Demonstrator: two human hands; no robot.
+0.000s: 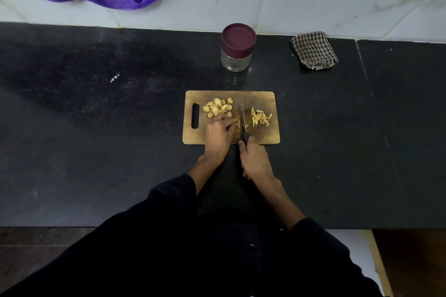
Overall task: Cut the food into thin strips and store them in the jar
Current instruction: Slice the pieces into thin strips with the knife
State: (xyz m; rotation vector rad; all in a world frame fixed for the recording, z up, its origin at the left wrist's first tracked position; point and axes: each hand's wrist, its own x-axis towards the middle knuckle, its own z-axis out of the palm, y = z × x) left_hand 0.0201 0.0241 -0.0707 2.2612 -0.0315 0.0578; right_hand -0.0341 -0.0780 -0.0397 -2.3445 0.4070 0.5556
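Both hands low: left hand (218, 134) seemingly pinning food (237, 123), right hand (253, 160) around knife (244, 125).

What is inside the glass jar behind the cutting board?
The jar looks empty through its clear lower wall, with its maroon lid on. The lid's band hides the top part, so nothing can be judged there.
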